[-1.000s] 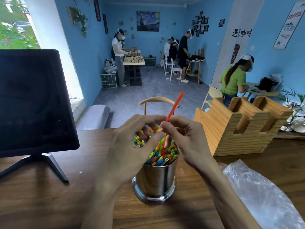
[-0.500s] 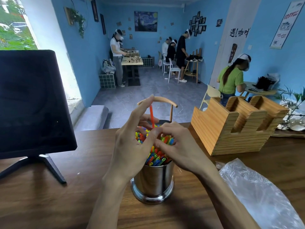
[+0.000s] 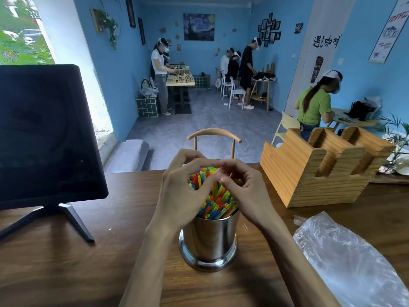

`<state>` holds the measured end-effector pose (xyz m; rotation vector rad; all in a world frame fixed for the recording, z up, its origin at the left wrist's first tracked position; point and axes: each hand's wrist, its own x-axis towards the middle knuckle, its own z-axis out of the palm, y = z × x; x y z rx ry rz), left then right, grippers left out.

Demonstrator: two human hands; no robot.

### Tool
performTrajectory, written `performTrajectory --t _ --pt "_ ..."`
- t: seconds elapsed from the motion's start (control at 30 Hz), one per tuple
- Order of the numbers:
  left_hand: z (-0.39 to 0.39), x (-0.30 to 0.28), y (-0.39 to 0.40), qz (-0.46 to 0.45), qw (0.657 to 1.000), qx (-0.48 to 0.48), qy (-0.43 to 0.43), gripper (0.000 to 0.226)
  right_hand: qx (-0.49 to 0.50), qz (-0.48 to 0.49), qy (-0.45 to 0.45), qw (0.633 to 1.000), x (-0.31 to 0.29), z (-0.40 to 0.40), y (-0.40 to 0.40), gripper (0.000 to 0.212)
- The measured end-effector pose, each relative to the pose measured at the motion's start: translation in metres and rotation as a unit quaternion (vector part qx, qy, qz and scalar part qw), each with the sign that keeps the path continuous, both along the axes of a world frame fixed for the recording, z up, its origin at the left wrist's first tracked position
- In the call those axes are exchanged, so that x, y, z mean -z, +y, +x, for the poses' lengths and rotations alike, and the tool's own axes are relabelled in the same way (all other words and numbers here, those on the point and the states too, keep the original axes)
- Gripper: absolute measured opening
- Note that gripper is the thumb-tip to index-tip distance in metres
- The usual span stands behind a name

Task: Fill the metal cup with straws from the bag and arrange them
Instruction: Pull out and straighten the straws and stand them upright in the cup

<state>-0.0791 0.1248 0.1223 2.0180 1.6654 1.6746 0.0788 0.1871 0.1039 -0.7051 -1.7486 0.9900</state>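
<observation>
both hands [image 3: 212, 185] around straws [image 3: 215, 204]

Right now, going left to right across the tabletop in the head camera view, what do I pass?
Black monitor → left hand → metal cup full of straws → right hand → wooden holder at the back, with the clear plastic bag nearer, in front of it.
</observation>
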Motion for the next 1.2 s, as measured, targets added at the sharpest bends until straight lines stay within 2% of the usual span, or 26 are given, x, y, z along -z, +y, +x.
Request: performTrajectory --t 0.13,0.2,0.3,0.47,0.77,0.87,1.0,1.2 --pt "-0.005 -0.007 -0.008 -0.084 0.989 0.096 -0.074 0.015 0.023 0.006 0.018 1.000 0.007 -0.005 0.000 0.019" --pt "-0.013 -0.011 -0.013 -0.151 0.977 0.147 -0.044 0.022 0.024 0.007 0.017 1.000 0.010 -0.006 0.001 0.015" --pt "-0.020 -0.011 -0.016 -0.205 0.964 0.166 0.035 0.041 0.039 0.002 0.028 0.999 0.013 -0.007 0.001 0.017" --pt "-0.019 -0.009 -0.011 -0.199 0.963 0.182 0.010 0.035 0.012 -0.021 0.072 0.997 0.009 -0.008 -0.001 0.021" --pt "-0.011 -0.001 -0.011 -0.153 0.976 0.149 0.044 0.018 -0.012 0.013 0.066 0.998 0.005 0.010 -0.005 0.022" --pt "-0.010 -0.001 -0.015 -0.154 0.975 0.144 0.071 0.027 -0.007 0.031 0.068 0.997 0.007 0.017 -0.008 0.022" --pt "-0.007 -0.001 -0.020 -0.154 0.975 0.123 0.106 0.040 -0.002 0.065 0.021 0.998 0.011 0.024 -0.017 0.021" --pt "0.000 0.004 -0.019 -0.138 0.980 0.098 0.108 0.038 -0.002 0.057 0.015 0.998 0.019 0.032 -0.025 0.020"
